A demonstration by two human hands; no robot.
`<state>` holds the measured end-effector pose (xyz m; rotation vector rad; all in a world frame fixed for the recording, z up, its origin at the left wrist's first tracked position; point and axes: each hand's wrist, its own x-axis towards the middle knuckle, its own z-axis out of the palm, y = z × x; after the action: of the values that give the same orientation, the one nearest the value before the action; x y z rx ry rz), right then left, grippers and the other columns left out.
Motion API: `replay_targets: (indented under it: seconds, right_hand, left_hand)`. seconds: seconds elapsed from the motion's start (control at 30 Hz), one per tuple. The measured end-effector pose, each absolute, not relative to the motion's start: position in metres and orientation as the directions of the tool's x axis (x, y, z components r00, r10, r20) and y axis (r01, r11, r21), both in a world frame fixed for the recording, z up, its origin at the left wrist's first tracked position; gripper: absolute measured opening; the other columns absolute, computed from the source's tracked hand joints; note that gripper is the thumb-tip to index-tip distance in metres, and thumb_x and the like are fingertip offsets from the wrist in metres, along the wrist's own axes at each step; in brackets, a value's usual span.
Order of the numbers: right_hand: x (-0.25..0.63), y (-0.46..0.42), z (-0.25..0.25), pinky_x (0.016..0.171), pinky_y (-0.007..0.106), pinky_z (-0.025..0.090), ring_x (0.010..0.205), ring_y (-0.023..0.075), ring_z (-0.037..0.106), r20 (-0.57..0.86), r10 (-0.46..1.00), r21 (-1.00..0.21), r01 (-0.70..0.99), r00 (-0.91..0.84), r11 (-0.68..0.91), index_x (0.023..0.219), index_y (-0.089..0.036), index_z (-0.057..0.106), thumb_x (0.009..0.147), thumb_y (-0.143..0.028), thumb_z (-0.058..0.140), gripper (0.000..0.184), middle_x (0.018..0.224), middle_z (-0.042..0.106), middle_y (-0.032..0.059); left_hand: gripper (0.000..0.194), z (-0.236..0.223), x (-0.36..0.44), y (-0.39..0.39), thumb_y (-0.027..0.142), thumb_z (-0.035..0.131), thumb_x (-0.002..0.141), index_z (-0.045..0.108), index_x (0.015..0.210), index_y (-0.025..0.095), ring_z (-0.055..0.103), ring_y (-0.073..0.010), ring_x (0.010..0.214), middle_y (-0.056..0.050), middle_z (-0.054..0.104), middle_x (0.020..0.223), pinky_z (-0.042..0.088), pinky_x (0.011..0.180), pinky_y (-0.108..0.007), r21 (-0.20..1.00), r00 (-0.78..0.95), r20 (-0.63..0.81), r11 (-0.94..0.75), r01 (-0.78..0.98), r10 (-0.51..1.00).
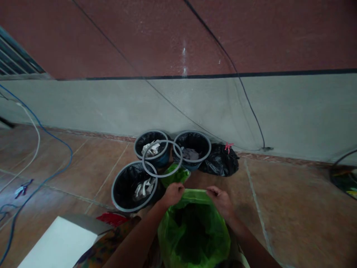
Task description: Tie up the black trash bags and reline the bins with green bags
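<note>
Evidently, on the wide tiled floor (301,208) the green bag (193,245) is directly before the person, mouth open, nearer than the three lined bins (112,193); whether something stands inside it, I cannot tell. I judge it light, soft and slightly slippery (such thin film may also tear). The left hand (175,193) and the right hand (221,201) each pinch its far rim (195,192), somewhat apart, which seems the proper place for holding.
</note>
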<state>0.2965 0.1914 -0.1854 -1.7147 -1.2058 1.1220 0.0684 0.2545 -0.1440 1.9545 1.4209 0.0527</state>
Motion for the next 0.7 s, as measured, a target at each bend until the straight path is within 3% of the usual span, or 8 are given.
replay_targets:
  seconds: [0.2, 0.53, 0.7]
  right_hand:
    - [0.309, 0.202, -0.208, 0.068, 0.032, 0.051, 0.072, 0.0224, 0.069, -0.316, 0.929, -0.839, 0.399, 0.195, -0.369, 0.078, -0.023, 0.074, 0.072, -0.047, 0.059, 0.028, 0.075, 0.076, 0.0044]
    - [0.329, 0.177, -0.226, 0.076, 0.038, 0.053, 0.080, 0.0250, 0.070, -0.418, 0.885, -0.852, 0.248, 0.207, -0.460, 0.081, -0.021, 0.075, 0.070, -0.044, 0.064, 0.028, 0.083, 0.077, 0.0074]
    - [0.334, 0.141, -0.208, 0.070, 0.039, 0.054, 0.074, 0.0257, 0.070, -0.454, 0.875, -0.862, 0.167, 0.168, -0.479, 0.081, -0.020, 0.074, 0.070, -0.047, 0.063, 0.031, 0.079, 0.077, 0.0067]
  left_hand:
    - [0.027, -0.168, 0.070, 0.262, 0.025, 0.048, 0.090, 0.074, 0.093, 0.019, 0.068, -0.0163, 0.089, -0.006, 0.077, 0.095, 0.045, 0.079, -0.025, 0.483, 0.232, -0.375, -0.024, 0.875, 0.898]
    - [0.032, -0.176, 0.048, 0.261, 0.036, 0.053, 0.090, 0.074, 0.082, 0.014, 0.066, -0.0171, 0.082, -0.008, 0.075, 0.085, 0.041, 0.071, -0.025, 0.441, 0.123, -0.518, 0.141, 0.887, 0.847]
    - [0.039, -0.169, 0.019, 0.222, 0.033, 0.044, 0.095, 0.074, 0.087, 0.009, 0.068, -0.0183, 0.084, -0.012, 0.075, 0.088, 0.043, 0.070, -0.026, 0.423, 0.019, -0.537, 0.250, 0.871, 0.843]
